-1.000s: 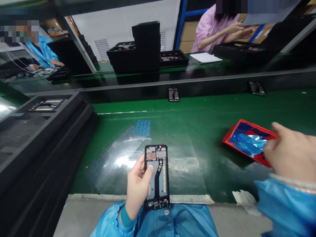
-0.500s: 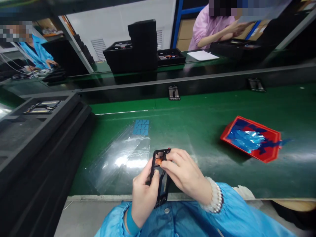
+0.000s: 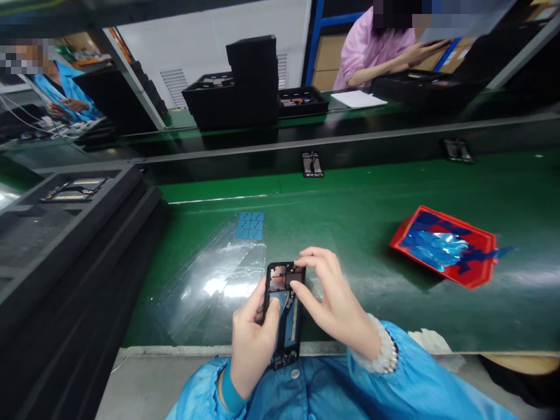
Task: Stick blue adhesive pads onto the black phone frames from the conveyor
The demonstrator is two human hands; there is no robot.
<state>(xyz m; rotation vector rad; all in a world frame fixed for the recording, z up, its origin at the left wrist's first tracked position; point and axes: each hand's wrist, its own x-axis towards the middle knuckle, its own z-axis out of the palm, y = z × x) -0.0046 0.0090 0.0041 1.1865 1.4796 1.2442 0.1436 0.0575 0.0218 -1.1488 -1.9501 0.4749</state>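
Observation:
My left hand (image 3: 254, 341) is closed around the left side of an open phone frame (image 3: 291, 326), its thumb lying over the inner face. The frame is black, with a dark flex cable running down a grey-blue panel and an orange-brown patch near the top. At the frame's upper right corner, my right hand (image 3: 335, 297) has its thumb and fingers apart, the fingertips touching or very near the corner. Beyond the frame, a sheet of several small blue stickers (image 3: 250, 226) lies on clear film (image 3: 210, 280) on the green surface.
A red bin (image 3: 476, 271) of blue film scraps (image 3: 437, 248) stands to the right. Black foam trays (image 3: 149, 201) are stacked at left. Two more phone frames lie along the far edge, one central (image 3: 312, 165), one right (image 3: 457, 150). Two people work beyond the divider.
My right fingers have spread and moved up from the orange area to the top corner. The phone frame now shows more of its face. The far phone frames have shifted slightly right.

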